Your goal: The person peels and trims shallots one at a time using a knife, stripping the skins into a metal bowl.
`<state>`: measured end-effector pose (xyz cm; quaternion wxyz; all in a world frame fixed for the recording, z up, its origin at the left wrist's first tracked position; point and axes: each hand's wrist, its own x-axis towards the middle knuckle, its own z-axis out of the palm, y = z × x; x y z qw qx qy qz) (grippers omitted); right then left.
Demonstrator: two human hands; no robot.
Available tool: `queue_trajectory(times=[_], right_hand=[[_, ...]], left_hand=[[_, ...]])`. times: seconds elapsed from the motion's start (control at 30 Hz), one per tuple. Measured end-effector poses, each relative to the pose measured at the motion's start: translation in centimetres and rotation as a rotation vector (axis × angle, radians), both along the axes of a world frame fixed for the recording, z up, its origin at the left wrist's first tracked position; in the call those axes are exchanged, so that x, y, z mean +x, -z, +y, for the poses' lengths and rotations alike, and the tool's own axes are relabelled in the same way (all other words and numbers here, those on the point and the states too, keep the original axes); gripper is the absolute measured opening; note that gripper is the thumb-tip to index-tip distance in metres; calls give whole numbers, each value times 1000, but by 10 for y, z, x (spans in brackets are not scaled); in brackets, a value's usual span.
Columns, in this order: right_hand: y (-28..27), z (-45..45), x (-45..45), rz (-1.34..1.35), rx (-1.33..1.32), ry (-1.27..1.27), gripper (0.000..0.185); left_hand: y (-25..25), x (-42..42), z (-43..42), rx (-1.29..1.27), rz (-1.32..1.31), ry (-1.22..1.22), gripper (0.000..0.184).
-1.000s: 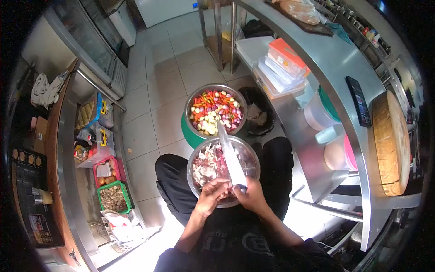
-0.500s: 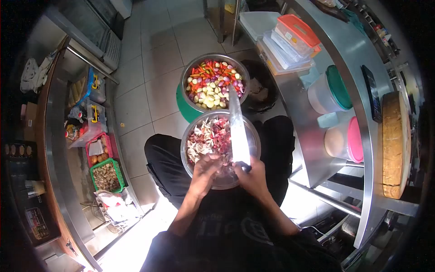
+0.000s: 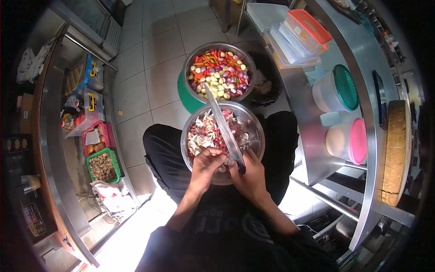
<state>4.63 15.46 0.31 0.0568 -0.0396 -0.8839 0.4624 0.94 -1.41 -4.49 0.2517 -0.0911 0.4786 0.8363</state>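
Observation:
My right hand [image 3: 249, 174] is closed around the dark handle of a large knife [image 3: 222, 124]. The blade slants up and to the left over a steel bowl [image 3: 259, 138], its tip near the rim of a second bowl. Fingers pinched, my left hand [image 3: 206, 170] is close to the knife's heel, on something small I cannot make out. Pale papery peels and reddish pieces [image 3: 201, 136] lie in the near bowl, between my legs. Just beyond it, the second steel bowl [image 3: 250, 61] holds red and green chillies, purple shallots and pale peeled cloves.
A green round object [image 3: 186, 97] shows under the far bowl. On the right, a steel shelf [image 3: 301, 118] carries lidded tubs [image 3: 346, 140] and stacked plastic boxes [image 3: 299, 41]. On the left stand a green basket [image 3: 104, 165], a pink basket [image 3: 96, 138] and clear boxes [image 3: 93, 106].
The knife has tilted left, from nearly upright to a slant, with its flat less visible. Both hands stay low over the near bowl. The whole view has shifted slightly.

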Motion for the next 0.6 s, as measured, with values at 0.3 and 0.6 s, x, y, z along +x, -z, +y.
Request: queue_trajectory(times=[0.3,0.6], right_hand=[[8,-9,6,-86,164,22,28],[12,-6,5,-61,59,29,26]], left_hand=[[13,5,-2,-106,182,94,15],[19,-3,-3,140,-90,156,20]])
